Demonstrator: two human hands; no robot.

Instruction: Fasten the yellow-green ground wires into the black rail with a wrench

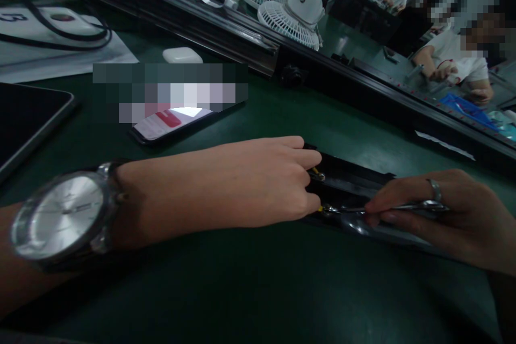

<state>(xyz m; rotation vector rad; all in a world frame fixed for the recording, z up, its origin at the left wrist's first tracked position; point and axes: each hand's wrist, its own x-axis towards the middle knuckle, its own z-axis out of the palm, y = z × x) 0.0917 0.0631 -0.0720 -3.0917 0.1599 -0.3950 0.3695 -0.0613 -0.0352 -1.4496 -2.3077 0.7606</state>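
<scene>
My left hand point(282, 183), at the end of a forearm wearing a wristwatch point(64, 215), is closed with its fingers curled over the left end of a long black channel-shaped part point(355, 172). Its fingertips are hidden. Small metal fittings with yellow bits point(318, 174) show beside those fingers. My right hand point(443, 215), with a ring on one finger, pinches a slim shiny metal tool point(415, 206). The tool's thin tip points left and meets a metal fitting point(328, 209) near my left little finger; its exact kind is unclear.
Behind my left arm lie a lit phone point(161, 124), a white earbud case point(183, 55) and a dark tablet-like device point(32, 118). A black rail point(355, 78) crosses the green table. Beyond it stand white fans point(294, 16), and a person point(459, 59) sits at right.
</scene>
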